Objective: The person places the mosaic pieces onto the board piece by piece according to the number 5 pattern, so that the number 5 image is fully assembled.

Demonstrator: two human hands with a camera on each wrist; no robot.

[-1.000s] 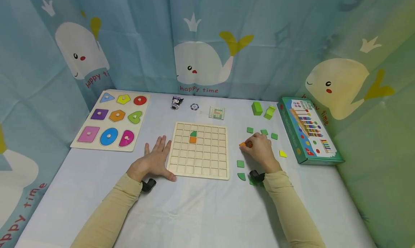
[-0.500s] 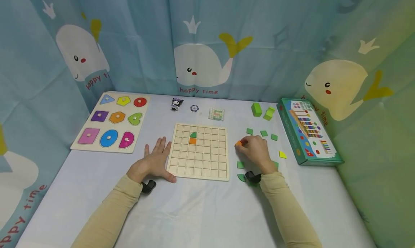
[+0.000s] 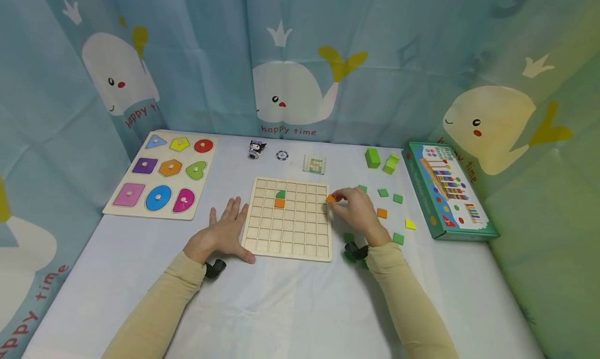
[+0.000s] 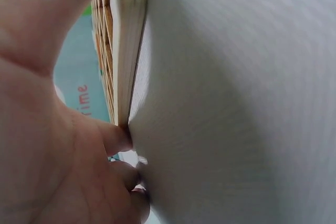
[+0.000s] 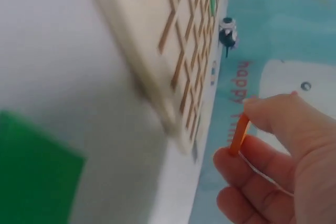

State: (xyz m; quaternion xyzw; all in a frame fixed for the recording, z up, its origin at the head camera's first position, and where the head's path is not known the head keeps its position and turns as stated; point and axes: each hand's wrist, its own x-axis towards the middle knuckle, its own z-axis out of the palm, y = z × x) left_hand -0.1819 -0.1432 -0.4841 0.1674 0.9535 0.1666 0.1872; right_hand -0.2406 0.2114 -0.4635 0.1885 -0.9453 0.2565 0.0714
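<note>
Head view: right hand (image 3: 358, 213) pinching a small orange tile (image 3: 330, 198) between thumb and fingertips, held at the right edge of the wooden grid board (image 3: 288, 218), level with its upper rows. Left hand (image 3: 224, 233) flat and relaxed on the table (image 3: 281, 307), fingers spread, thumb along the board's lower left corner, gripping nothing. Two pieces already seated in the grid: a green quarter-round (image 3: 280, 194) directly above an orange square (image 3: 278, 203). Loose on the table right of the right hand: another orange tile (image 3: 382, 213), several green tiles (image 3: 398, 238), a yellow piece (image 3: 410, 224), two green blocks (image 3: 372, 158) farther back. Right wrist view: orange tile (image 5: 239, 135) seen edge-on between thumb and fingers, just off the board's edge (image 5: 157, 77). Left wrist view: palm (image 4: 47, 145) pressed to the cloth, fingertips touching the board's side (image 4: 128, 51). Shape puzzle (image 3: 161, 172) well apart at far left, green box (image 3: 445, 192) at far right.
</note>
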